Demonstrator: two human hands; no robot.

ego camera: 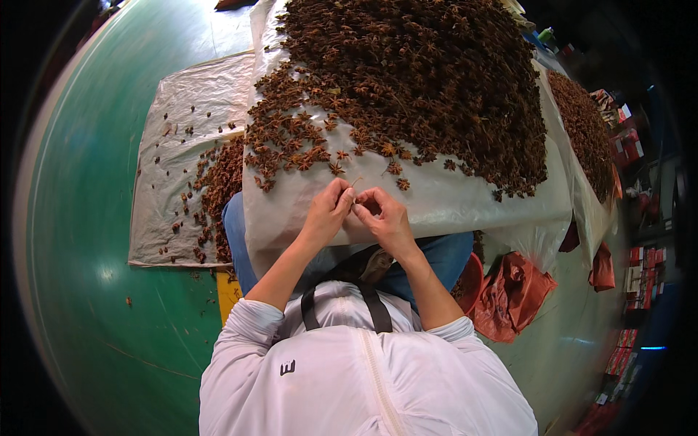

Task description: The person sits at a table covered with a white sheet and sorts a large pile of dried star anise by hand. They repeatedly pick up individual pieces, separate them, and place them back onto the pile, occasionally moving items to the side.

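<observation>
Both hands meet over the near part of a table covered with translucent plastic sheeting. Between the thumb and forefinger of my left hand is a thin, pale stem, its tip sticking up. My right hand touches the left at the fingertips, thumb and forefinger pinched; whether it also grips the stem is hidden. Just beyond the fingers lie loose star anise pods, one near the left knuckles. A large heap of dark brown star anise covers the far part of the sheeting.
Left of the table, a pale sheet on the green floor holds a reddish-brown pile and scattered pieces. To the right are a red plastic bag, a red bucket beside my leg and another heap on plastic.
</observation>
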